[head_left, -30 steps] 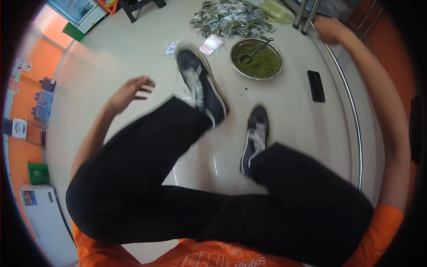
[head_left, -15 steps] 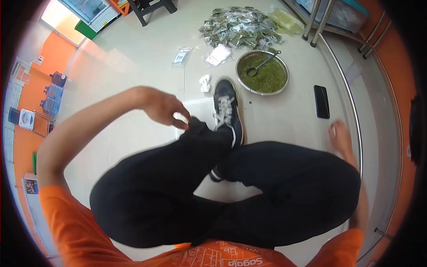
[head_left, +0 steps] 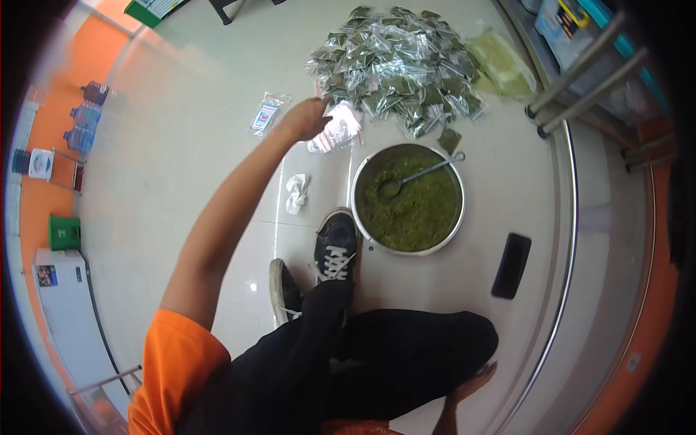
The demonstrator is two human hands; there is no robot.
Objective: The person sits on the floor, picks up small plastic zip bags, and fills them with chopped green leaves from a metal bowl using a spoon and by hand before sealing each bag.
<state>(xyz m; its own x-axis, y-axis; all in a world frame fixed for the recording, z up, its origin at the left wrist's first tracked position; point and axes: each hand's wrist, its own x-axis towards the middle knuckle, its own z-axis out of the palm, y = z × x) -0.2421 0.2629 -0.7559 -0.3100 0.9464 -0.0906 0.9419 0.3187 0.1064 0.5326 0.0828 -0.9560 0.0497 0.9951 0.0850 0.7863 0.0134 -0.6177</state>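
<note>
We're reaching our left hand (head_left: 308, 119) in at the clear bags (head_left: 343, 130), fingers curling, grip unclear, our right hand (head_left: 475, 383) hanging by the knee (head_left: 471, 341), fingers loosely open!

Single head-worn camera, facing forward and steeply down; wide view, curved at sides, dark at corners; loose black-trousered legs (head_left: 406, 344) nearest, along bottom; round shiny metal bowl (head_left: 415, 252) farther off, near middle; heaped clear plastic packets (head_left: 395, 69) beyond, toward top
</note>
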